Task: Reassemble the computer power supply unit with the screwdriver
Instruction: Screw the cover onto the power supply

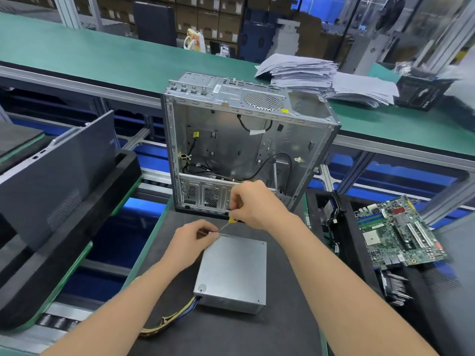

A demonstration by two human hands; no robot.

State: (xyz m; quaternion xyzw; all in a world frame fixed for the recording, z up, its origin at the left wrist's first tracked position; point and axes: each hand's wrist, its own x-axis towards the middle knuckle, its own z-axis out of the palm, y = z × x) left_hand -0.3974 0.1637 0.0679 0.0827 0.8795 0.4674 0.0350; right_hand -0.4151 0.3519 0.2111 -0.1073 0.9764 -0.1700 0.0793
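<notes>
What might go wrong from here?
1. The left hand pinches the screwdriver shaft near its tip at the far corner of the PSU; a slip may jab the fingers.
2. The right hand holds it tilted, so it might cam out.
3. Nothing clamps the PSU on the mat; it may shift.

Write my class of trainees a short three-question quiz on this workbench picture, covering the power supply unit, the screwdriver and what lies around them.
1. True or false: the power supply unit sits inside the open computer case.
2. The screwdriver tip meets the unit's top at which corner? A) near right B) far left C) near left
3. Fill in: the green motherboard lies to the unit's ____.
Key: 1 false; 2 B; 3 right.
</notes>
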